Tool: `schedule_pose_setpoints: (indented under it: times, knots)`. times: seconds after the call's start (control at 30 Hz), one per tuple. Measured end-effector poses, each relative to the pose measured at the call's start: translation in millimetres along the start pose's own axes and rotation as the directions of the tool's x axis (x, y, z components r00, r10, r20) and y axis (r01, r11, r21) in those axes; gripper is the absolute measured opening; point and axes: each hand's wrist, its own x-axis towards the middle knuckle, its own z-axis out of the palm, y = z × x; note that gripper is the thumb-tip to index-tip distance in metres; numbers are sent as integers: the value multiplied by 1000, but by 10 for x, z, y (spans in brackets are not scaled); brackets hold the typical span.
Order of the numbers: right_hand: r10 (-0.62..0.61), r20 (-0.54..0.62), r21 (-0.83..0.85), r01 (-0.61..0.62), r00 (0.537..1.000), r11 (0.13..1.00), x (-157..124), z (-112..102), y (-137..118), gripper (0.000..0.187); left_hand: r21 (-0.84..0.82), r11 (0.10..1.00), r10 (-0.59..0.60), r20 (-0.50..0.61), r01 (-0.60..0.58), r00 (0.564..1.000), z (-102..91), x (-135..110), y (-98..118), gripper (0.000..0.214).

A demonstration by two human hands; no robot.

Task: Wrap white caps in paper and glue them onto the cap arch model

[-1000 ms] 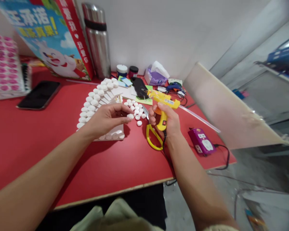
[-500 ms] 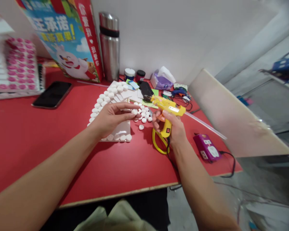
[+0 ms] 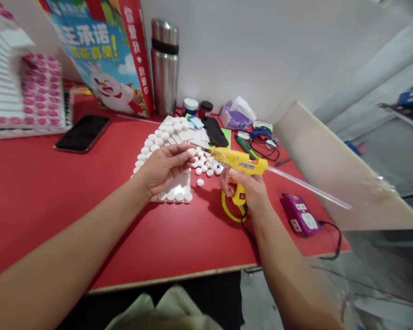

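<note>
My right hand (image 3: pixel 248 185) is wrapped round the handle of a yellow hot glue gun (image 3: pixel 239 160), and a long clear glue stick (image 3: pixel 309 187) juts from its back end. The gun's nozzle points left, close to the fingertips of my left hand (image 3: pixel 167 167). Those fingers pinch a small white round piece (image 3: pixel 192 152). Beneath the left hand lies a white board (image 3: pixel 179 188) edged with rows of the same white rounds (image 3: pixel 149 144). More loose white rounds (image 3: pixel 206 166) are heaped on the red table between the two hands.
A steel thermos (image 3: pixel 165 68) and a printed bag (image 3: pixel 106 59) stand at the back. A phone (image 3: pixel 82 133) and boards with pink rounds (image 3: pixel 41 91) lie left. Jars, a tissue pack (image 3: pixel 237 114) and cables sit behind; a purple power socket (image 3: pixel 299 215) is at right.
The glue gun has swung level and its nozzle has come left toward the pinched white round. My left hand has turned slightly, still holding the piece. The whole view has shifted a little.
</note>
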Motion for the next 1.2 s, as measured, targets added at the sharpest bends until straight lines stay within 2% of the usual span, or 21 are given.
schedule_pose_setpoints:
  times: [0.43,0.73,1.2]
  knots:
    - [66,17,-55,-65,998,996,-30,46,30,40,16,1000,-15,38,15,999,-12,0,-9,23]
    - [99,-25,-8,-99,995,995,-28,76,13,39,24,1000,-19,25,19,1000,-12,9,-12,22]
    - [71,-9,10,-71,997,997,-8,71,15,37,-39,998,-40,6,41,999,20,-2,-1,19]
